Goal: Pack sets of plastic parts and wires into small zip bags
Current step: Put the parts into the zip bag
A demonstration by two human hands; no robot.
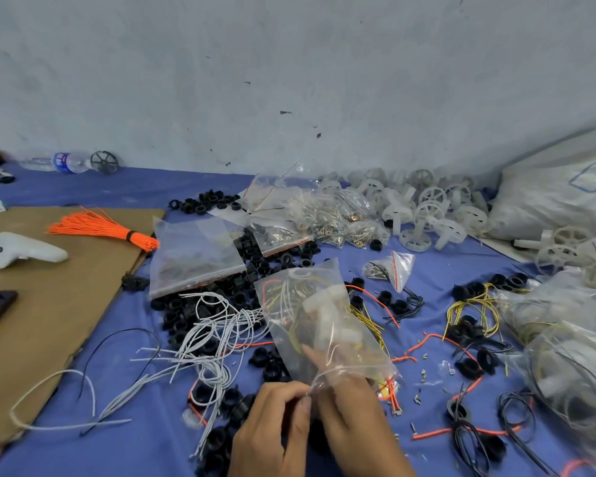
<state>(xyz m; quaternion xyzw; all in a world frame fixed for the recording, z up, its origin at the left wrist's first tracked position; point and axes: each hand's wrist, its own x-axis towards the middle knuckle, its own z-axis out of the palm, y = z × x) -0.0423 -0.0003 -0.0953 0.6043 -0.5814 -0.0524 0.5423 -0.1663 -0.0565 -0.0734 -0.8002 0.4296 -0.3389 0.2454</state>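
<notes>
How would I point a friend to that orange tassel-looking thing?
Find the brown cardboard on the left of the blue cloth. Near its far right corner, beyond the white controller, lies the orange bundle. Unlike the loose orange wires elsewhere, it is tied by a black band and fans out like a brush.

Glossy clear plastic zip bag [327, 325]; matt blue cloth [117, 390]; brown cardboard [49, 304].

Soft, even light all over, hardly any shadows. Pale sheen on the clear zip bag [327, 325]. Motion smear on the right hand [355, 418]. Proper fisheye bend toward the edges, mushy focus on the far-right bags [572, 373].
</notes>
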